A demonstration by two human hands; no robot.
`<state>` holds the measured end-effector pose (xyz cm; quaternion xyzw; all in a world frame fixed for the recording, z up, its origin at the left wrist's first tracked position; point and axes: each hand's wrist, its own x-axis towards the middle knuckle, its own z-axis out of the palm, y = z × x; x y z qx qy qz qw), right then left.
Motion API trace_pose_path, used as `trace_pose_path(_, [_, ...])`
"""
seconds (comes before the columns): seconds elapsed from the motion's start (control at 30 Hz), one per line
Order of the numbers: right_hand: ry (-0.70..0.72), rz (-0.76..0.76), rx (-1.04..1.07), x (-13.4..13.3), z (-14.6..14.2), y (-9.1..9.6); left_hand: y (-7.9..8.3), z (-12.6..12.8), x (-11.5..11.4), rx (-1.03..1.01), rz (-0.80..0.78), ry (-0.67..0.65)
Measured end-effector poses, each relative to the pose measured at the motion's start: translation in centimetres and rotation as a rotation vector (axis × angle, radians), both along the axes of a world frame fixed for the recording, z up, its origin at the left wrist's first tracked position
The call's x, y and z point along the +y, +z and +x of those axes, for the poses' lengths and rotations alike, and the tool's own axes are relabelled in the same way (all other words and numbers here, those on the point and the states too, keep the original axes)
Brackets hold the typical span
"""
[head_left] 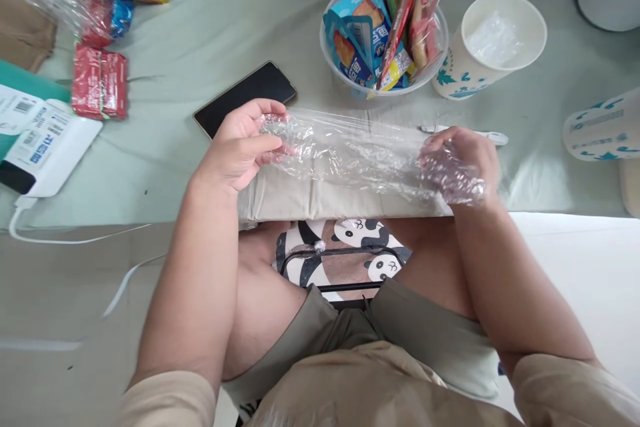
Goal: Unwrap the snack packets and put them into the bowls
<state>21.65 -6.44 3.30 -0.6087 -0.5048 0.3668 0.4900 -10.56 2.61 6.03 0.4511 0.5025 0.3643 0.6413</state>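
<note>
A crumpled sheet of clear plastic film [350, 153] is stretched between my two hands above the table's front edge. My left hand [250, 143] grips its left end between thumb and fingers. At the other end my right hand [463, 160] is closed round the bunched film, which partly covers the fingers. Just behind my left hand lies a black smartphone [250, 97], face up. A thin white utensil-like item [493, 137] lies under the film near my right hand, its middle hidden.
A clear tub [327, 57] of wrapped snacks stands at the back beside a paper cup [505, 47] with crumpled plastic inside. Another paper cup [607, 127] is at the right. Red packs [100, 82], a white box-like device [55, 140] and its cable occupy the left. A panda-print bag [345, 253] sits between my legs.
</note>
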Motion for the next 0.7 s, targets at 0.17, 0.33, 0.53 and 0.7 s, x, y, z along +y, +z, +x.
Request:
trace_pose_path(0.17, [-0.108, -0.088, 0.058, -0.1, -0.3, 0.2, 0.1, 0.0, -0.2, -0.028, 0.034, -0.005])
trace_pose_path(0.33, [0.046, -0.108, -0.073, -0.7, 0.3, 0.6, -0.6, -0.3, 0.0, -0.099, 0.056, -0.024])
trace_pose_path(0.53, [0.036, 0.045, -0.442, -1.6, 1.4, -0.2, -1.0, -0.5, 0.2, -0.141, 0.081, -0.034])
trace_pose_path(0.7, [-0.067, 0.251, -0.262, -1.6, 0.5, 2.1, 0.1, -0.4, -0.5, -0.179, 0.025, -0.212])
